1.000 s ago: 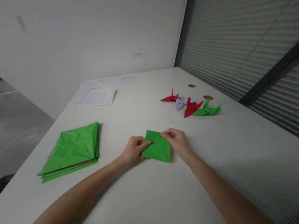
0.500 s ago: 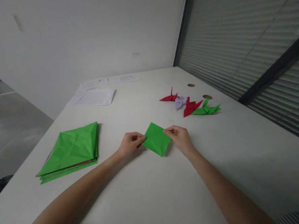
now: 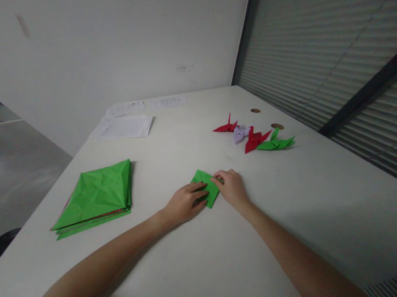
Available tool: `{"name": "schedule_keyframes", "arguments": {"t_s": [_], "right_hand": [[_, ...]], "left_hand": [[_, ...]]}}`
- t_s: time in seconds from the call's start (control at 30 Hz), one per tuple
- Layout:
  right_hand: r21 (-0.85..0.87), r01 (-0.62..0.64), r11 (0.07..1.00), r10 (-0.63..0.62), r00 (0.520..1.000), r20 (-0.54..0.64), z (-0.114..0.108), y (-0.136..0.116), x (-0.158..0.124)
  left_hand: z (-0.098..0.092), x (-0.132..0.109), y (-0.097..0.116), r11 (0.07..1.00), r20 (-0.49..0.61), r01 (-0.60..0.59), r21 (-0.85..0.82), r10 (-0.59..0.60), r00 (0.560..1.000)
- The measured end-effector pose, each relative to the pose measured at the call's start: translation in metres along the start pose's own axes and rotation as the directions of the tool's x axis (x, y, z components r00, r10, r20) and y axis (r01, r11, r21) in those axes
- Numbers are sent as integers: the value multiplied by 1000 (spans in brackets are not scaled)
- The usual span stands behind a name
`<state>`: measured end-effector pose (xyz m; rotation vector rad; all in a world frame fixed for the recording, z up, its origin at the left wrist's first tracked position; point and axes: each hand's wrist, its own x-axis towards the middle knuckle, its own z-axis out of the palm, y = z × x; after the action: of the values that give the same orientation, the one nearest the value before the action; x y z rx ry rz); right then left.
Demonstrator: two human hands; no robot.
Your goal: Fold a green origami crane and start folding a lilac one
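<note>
A small folded square of green origami paper (image 3: 212,193) lies on the white table in front of me, one corner pointing away and one toward me. My left hand (image 3: 187,202) rests flat over its left part, fingers stretched out and slightly apart. At the right corner, my right hand (image 3: 232,186) pinches the paper's edge between thumb and fingertips. The left side of the paper is hidden beneath my fingers.
A stack of larger creased green and red paper (image 3: 96,190) sits at the left. Folded cranes stand at the back right: red (image 3: 229,127), lilac (image 3: 240,134), red (image 3: 254,140) and green (image 3: 276,143). Printed sheets (image 3: 126,127) lie at the far left of the table (image 3: 179,275).
The green paper has come down flat onto the table. My left hand has let go of its left corner and spread over it; my right hand still pinches the right side.
</note>
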<state>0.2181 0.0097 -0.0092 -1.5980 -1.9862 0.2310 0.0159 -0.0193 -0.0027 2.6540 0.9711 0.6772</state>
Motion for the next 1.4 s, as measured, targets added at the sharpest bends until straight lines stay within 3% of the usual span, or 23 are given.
{"name": "schedule_keyframes", "arguments": {"t_s": [0.13,0.2,0.27,0.33,0.4,0.47,0.57,0.67,0.73,0.83,0.9,0.93,1.0,1.1,1.23,1.4], "right_hand": [[-71,8,997,-11,999,-33,-5,0,1],[58,27,998,-21,995,-96,-9,-4,1],[328,47,943,-10,993,-115,-11,-11,1],[662,-45,748,58,998,2,-11,-20,0],[865,-249,435,122,968,218,-7,-26,0],[898,-392,201,185,915,359,-2,-25,1],[888,-457,56,319,850,418,1,-10,5],[886,-463,13,347,833,430,-2,4,9],[893,-449,37,376,834,403,-5,6,10],[940,-326,98,398,879,263,-8,-3,9],[954,-299,24,313,908,277,-10,-12,9],[933,-356,-54,237,903,359,-11,-16,9],[848,-500,-175,161,835,526,-12,-21,10],[767,-592,-248,210,740,639,-10,-21,13],[810,-530,-252,301,752,586,-8,-14,17],[813,-525,-251,312,752,581,-8,-9,18]], "left_hand": [[1,-1,0,1000,-13,22,-14,-22,1000],[1,-1,1,1000,-13,20,-11,-20,1000],[1,-1,1,1000,-14,19,-12,-19,1000],[1,-1,2,1000,-8,14,-21,-14,1000],[-1,0,2,999,-1,-2,-34,2,1000],[-3,1,2,999,11,-22,-44,22,1000],[-4,2,1,998,19,-22,-67,23,1000],[-2,1,-2,992,10,39,-117,-38,999],[-1,0,-4,989,2,67,-130,-67,998],[1,0,-6,993,1,47,-108,-48,999],[-1,1,-5,995,16,-7,-96,9,1000],[-2,2,-4,995,29,-43,-93,46,999],[-5,3,-2,989,62,-113,-93,119,991],[-6,2,1,984,88,-167,-58,172,981],[0,-4,3,993,31,-98,66,96,995],[3,-4,8,990,-1,-50,135,51,999]]}}
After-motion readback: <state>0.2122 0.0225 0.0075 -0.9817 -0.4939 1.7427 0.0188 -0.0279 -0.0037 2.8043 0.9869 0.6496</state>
